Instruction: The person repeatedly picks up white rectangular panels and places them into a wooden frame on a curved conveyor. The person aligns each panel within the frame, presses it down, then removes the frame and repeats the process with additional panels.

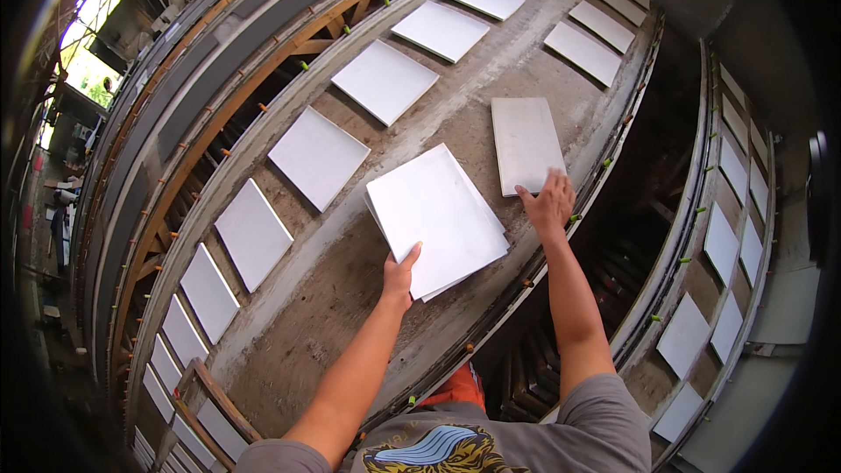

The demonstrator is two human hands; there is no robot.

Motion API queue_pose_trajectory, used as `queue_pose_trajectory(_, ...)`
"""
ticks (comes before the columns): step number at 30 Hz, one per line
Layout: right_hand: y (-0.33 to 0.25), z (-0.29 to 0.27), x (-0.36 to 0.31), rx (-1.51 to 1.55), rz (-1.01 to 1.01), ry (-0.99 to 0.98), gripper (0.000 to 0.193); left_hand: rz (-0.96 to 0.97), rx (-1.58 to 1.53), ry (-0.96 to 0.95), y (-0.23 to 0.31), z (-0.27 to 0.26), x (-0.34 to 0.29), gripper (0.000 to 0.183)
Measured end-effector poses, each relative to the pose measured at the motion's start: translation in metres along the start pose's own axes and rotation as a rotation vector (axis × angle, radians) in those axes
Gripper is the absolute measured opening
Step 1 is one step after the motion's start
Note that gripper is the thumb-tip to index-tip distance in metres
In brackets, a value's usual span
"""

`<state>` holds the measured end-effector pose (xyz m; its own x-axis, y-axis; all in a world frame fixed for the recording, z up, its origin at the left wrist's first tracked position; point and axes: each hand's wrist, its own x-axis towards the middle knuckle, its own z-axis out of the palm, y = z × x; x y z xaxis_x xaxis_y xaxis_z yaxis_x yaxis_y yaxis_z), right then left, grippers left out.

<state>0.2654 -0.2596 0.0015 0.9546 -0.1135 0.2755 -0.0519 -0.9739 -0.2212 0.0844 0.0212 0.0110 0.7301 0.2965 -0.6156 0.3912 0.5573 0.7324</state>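
My left hand (pixel 400 277) grips the near edge of a small stack of flat white rectangular tiles (pixel 438 215), thumb on top. The tiles in the stack are slightly fanned, so lower edges show at the right and bottom. To the right, a single greyish-white tile (pixel 528 140) lies at an angle on the long table (pixel 324 298). My right hand (pixel 550 201) is at its near edge, thumb and fingers apart; the fingers are a little blurred. Whether they press on the tile or just touch it I cannot tell.
A row of white tiles (pixel 385 81) runs along the table's far left side, with more tiles (pixel 584 52) at the far right. A wooden frame (pixel 219 403) stands at the lower left. Another table with tiles (pixel 720 243) is at the right, across a dark gap. Coloured pegs line the edges.
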Motion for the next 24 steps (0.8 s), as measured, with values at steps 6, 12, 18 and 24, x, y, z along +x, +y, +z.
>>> queue_pose_trajectory(6, -0.019, -0.028, 0.026, 0.015, 0.374, -0.305, 0.106, 0.062, -0.026, 0.053, -0.007, -0.038, -0.027, 0.057)
queue_pose_trajectory(12, 0.004, 0.015, 0.028, 0.932, 0.417, -0.212, 0.039, 0.172, -0.159, 0.096, -0.01, -0.09, -0.059, 0.052)
queue_pose_trajectory(18, -0.084, 0.005, -0.057, 1.072, 0.196, -0.45, 0.03, 0.272, -0.232, 0.151, 0.006, -0.184, -0.117, 0.053)
queue_pose_trajectory(24, -0.227, -0.053, -0.196, 1.214, 0.097, -0.767, 0.033, 0.423, -0.304, 0.313, 0.017, -0.311, -0.209, 0.054)
